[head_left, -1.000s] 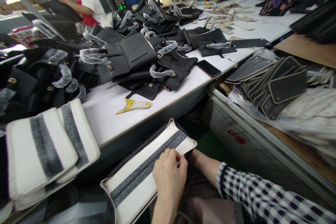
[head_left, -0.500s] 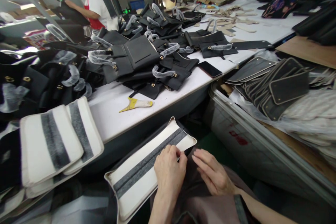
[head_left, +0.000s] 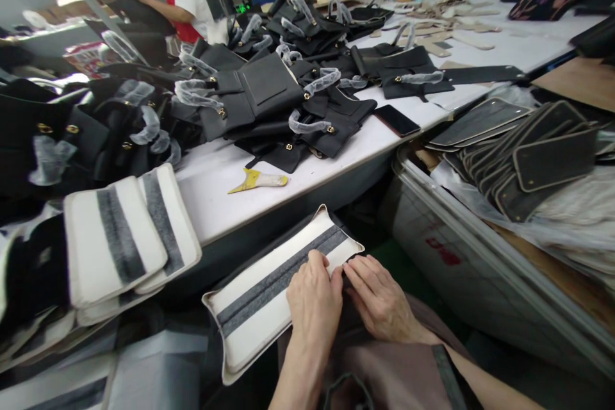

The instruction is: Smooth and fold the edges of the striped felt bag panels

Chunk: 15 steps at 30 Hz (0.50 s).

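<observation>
A white bag panel [head_left: 262,282] with a dark grey stripe down its length lies tilted over my lap. Its corners turn up, and black material shows along its far side. My left hand [head_left: 314,295] is closed at the panel's near edge, its thumb and curled fingers pinching there. Close against its thumb, my right hand [head_left: 379,298] has its fingers bent and pressed together at the edge near the right corner. What lies under the right fingertips is hidden.
Black bags [head_left: 259,90] with wrapped handles crowd the white table [head_left: 216,205], beside a yellow-and-white tool [head_left: 257,180] and a phone [head_left: 396,120]. Striped white panels [head_left: 81,250] stack at left. A bin [head_left: 432,230] of dark panels stands at right. Behind, a person [head_left: 185,3] handles black material.
My right hand has moved left and up to meet my left hand at the panel's edge. The view has shifted, so the table and bags sit further right and slightly higher.
</observation>
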Available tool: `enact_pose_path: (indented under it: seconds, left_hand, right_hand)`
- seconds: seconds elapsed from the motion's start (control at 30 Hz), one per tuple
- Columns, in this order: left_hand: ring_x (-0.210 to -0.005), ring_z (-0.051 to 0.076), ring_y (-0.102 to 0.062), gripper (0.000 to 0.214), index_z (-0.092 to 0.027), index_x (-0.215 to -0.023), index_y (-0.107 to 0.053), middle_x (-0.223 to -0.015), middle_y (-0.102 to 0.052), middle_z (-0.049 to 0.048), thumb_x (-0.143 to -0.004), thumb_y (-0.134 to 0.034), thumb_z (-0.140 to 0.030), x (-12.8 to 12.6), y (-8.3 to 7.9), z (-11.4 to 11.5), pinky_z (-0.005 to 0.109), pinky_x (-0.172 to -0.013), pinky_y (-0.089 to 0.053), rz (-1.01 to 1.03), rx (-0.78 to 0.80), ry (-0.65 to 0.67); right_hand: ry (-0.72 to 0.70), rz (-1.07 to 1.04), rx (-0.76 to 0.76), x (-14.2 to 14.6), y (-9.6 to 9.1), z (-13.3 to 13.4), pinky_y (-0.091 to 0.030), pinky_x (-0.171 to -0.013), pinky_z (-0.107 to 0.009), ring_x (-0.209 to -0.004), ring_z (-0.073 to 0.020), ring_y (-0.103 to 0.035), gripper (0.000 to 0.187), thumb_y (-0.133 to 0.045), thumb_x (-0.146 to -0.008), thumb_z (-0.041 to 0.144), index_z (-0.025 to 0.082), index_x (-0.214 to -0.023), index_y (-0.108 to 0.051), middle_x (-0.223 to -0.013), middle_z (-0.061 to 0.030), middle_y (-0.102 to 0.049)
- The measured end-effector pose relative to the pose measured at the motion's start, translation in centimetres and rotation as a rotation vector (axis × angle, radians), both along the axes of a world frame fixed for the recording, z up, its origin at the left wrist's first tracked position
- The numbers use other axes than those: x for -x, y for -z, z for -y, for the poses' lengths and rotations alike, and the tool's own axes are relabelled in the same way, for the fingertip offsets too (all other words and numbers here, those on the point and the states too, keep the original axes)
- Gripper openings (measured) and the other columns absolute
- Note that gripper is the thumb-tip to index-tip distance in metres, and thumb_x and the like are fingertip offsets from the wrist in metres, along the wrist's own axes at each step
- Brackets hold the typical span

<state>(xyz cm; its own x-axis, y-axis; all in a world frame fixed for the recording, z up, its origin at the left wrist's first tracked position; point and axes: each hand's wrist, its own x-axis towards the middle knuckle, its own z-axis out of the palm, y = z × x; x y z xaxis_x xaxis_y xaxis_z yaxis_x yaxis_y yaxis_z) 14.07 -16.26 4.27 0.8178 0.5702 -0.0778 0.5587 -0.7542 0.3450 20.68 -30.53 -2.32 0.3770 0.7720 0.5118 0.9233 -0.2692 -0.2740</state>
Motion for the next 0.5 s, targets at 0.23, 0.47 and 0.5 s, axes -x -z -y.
enact_pose_path:
  seconds: [0.23,0.47,0.5]
  left_hand:
    - [-0.085,0.02,-0.061,0.003,-0.021,-0.088,-0.055,-0.091,-0.062,0.0032,-0.089,-0.058,-0.02,1.8,0.0,0.5,0.031,-0.074,-0.045,0.066,-0.011,0.075]
    - [-0.087,0.025,-0.057,0.005,-0.023,-0.089,-0.062,-0.089,-0.064,0.0031,-0.09,-0.057,-0.024,3.2,-1.2,0.8,0.041,-0.077,-0.04,0.057,-0.113,0.1]
    - [-0.088,0.025,-0.057,0.005,-0.023,-0.089,-0.062,-0.089,-0.064,0.0031,-0.09,-0.058,-0.024,3.6,-1.3,0.7,0.041,-0.077,-0.04,0.054,-0.119,0.085]
  right_hand:
    - [-0.014,0.003,-0.02,0.2,0.4,0.0,-0.046,-0.105,-0.052,-0.128,-0.0301,-0.047,0.056,-0.053,-0.088,0.009,0.008,-0.143,-0.042,-0.13,-0.0176,-0.058]
    - [-0.001,-0.013,-0.027,0.2,0.3,-0.1,-0.047,-0.106,-0.052,-0.128,-0.03,-0.048,0.06,-0.053,-0.089,0.01,0.012,-0.147,-0.037,-0.131,-0.0155,-0.058]
    - [-0.001,-0.015,-0.025,0.2,0.4,-0.1,-0.046,-0.106,-0.052,-0.128,-0.0299,-0.048,0.06,-0.054,-0.089,0.01,0.012,-0.147,-0.038,-0.132,-0.0154,-0.057]
